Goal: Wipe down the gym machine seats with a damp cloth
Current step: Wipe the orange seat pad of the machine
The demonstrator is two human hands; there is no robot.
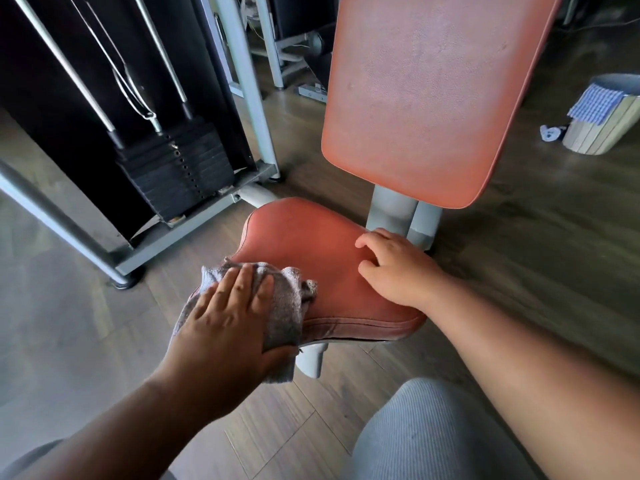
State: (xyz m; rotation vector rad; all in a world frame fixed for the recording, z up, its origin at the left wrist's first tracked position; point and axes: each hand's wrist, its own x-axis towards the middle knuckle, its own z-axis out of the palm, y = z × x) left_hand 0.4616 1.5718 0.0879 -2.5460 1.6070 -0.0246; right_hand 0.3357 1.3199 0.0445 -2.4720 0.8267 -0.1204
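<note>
A dark wood-plank floor (540, 258) is seen throughout, lit softly with a dull sheen. A black weight stack (176, 171) is framed by grey steel uprights (242, 77) at left. A slatted bin (604, 123) (draped with checked blue cloth (594, 103)) is placed at right.

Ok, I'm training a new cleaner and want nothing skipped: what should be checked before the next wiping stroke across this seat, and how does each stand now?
1. Cloth under the wiping hand: ok. The left hand presses flat on the grey cloth.
2. Cloth on the seat: ok, at the left front edge of the orange seat pad, partly hanging off.
3. Seat steadied: ok. The right hand rests on the pad's right side.
4. Stroke path free: not ok. The right hand lies in the way.
5. Cloth damp: cannot tell.
6. Backrest wiped: cannot tell.
</note>
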